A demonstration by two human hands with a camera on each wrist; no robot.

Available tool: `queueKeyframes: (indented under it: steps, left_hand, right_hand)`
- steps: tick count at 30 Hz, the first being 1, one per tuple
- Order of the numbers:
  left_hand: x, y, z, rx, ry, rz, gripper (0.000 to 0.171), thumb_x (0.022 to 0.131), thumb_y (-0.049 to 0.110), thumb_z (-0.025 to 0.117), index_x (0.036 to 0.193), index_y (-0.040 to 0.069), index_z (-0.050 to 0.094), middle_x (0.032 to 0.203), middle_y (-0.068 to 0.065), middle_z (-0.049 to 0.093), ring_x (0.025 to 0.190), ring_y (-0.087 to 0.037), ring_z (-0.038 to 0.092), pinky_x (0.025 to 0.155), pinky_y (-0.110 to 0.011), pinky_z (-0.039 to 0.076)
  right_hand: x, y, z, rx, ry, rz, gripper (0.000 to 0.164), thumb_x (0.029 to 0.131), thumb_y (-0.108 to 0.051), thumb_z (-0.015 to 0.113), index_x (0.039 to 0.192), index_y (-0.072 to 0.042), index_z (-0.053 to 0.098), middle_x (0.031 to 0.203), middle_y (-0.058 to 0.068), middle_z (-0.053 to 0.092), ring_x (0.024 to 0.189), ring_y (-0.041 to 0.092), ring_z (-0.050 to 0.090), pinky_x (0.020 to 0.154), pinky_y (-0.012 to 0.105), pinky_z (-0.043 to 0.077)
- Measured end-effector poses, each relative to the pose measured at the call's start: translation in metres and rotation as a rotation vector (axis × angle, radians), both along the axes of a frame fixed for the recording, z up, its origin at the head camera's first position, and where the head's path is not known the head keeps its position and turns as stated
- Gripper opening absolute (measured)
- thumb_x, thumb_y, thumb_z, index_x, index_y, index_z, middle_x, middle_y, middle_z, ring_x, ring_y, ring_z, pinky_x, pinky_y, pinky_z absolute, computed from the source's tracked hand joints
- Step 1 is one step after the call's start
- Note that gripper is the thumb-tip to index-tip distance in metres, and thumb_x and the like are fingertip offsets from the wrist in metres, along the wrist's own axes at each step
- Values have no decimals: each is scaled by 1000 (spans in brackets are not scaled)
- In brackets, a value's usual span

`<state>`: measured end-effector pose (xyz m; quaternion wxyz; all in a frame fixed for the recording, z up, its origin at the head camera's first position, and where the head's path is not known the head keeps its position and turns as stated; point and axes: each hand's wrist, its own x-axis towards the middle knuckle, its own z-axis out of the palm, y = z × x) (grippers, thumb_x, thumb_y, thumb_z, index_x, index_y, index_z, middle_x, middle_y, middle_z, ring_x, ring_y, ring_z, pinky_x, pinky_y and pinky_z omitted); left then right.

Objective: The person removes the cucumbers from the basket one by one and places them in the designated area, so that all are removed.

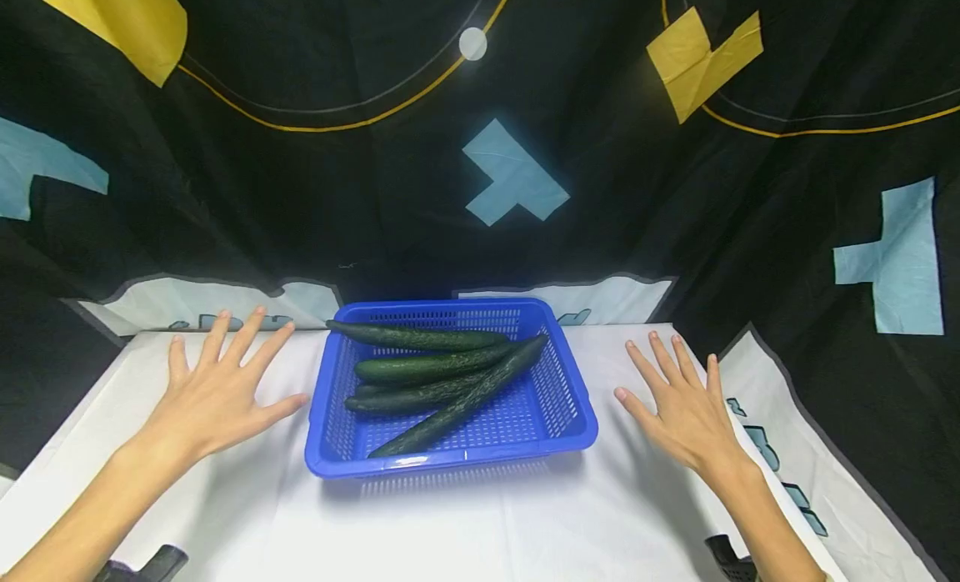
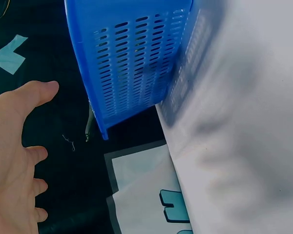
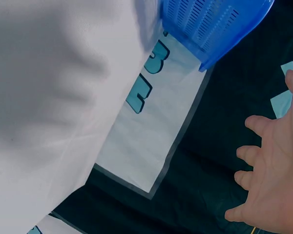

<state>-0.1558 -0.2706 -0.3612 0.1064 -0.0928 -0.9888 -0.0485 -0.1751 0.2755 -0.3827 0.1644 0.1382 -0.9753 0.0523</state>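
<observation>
A blue plastic basket (image 1: 457, 459) with slotted walls stands on the white table in the head view. Several dark green cucumbers (image 1: 427, 368) lie in it, one slanting across the others and one with its tip over the left rim. My left hand (image 1: 217, 394) is spread over the table to the left of the basket, thumb toward its rim. To the right, my right hand (image 1: 682, 407) is spread likewise, apart from the basket. Neither hand holds anything. Both wrist views show the fingers extended and the basket's outer wall (image 2: 136, 58) beyond them.
White cloth covers the table (image 1: 435, 532). Behind it hangs a black cloth (image 1: 360, 207) with yellow and light blue patches, its white border at the table's far edge. Dark strap-like pieces (image 1: 161, 563) show under both forearms at the bottom.
</observation>
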Motion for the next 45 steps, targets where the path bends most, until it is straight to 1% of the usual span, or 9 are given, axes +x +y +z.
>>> queueKeyframes:
  steps: [13, 18, 22, 25, 28, 34, 38, 41, 45]
  left_hand:
    - [6, 1, 8, -8, 19, 15, 97, 82, 64, 66, 155, 11, 32, 161, -27, 13, 144, -55, -3, 101, -80, -10]
    - [8, 2, 12, 14, 77, -19, 90, 83, 56, 70, 152, 9, 35, 158, -27, 22, 142, -55, 12, 104, -79, 0]
    - [8, 7, 16, 65, 135, -92, 81, 84, 39, 76, 149, 8, 39, 151, -28, 33, 135, -53, 27, 104, -77, 15]
    - [7, 13, 21, 109, 147, -125, 76, 84, 29, 78, 147, 7, 42, 148, -28, 39, 132, -52, 35, 101, -75, 25]
    - [5, 20, 26, 152, 133, -141, 72, 85, 24, 78, 146, 6, 44, 145, -26, 43, 130, -50, 39, 98, -75, 31]
    - [-1, 34, 34, 241, 79, -192, 67, 88, 20, 76, 145, 5, 45, 143, -23, 48, 130, -47, 44, 97, -72, 37]
    - [-7, 41, 34, 294, 46, -246, 63, 90, 17, 74, 145, 5, 46, 143, -22, 49, 131, -45, 44, 99, -69, 38]
    - [-14, 47, 32, 337, 17, -288, 61, 91, 15, 72, 145, 6, 46, 144, -20, 49, 133, -43, 43, 101, -66, 38]
    - [-26, 59, 30, 391, -24, -351, 60, 91, 11, 72, 145, 5, 46, 144, -19, 50, 133, -41, 45, 103, -63, 39]
  right_hand:
    - [-1, -2, 2, -20, 5, 21, 71, 98, -57, 48, 154, -16, 38, 160, 20, 25, 149, 41, 9, 112, 65, -11]
    - [-2, -5, 3, -72, -28, 43, 66, 100, -52, 47, 154, -15, 39, 160, 21, 25, 148, 43, 12, 113, 66, -7]
    - [-3, -8, 4, -153, -81, 76, 60, 103, -47, 44, 153, -14, 39, 158, 23, 29, 145, 46, 19, 113, 68, 6]
    - [-5, -10, 3, -215, -122, 97, 57, 105, -44, 43, 154, -14, 39, 157, 22, 32, 144, 46, 24, 110, 69, 19]
    - [-6, -14, 2, -283, -184, 113, 56, 106, -44, 40, 155, -16, 38, 158, 20, 32, 143, 45, 26, 107, 70, 24]
    - [-11, -23, -4, -438, -285, 175, 53, 108, -39, 37, 154, -14, 36, 157, 17, 34, 144, 40, 28, 110, 66, 24]
    - [-15, -31, -10, -559, -335, 207, 49, 109, -33, 37, 153, -11, 37, 155, 18, 36, 141, 44, 32, 108, 67, 27]
    - [-21, -38, -17, -657, -378, 227, 48, 110, -29, 36, 152, -8, 36, 155, 20, 35, 138, 46, 36, 107, 66, 30]
    - [-29, -46, -27, -812, -480, 234, 47, 110, -26, 35, 153, -8, 32, 156, 23, 32, 138, 45, 37, 107, 60, 35]
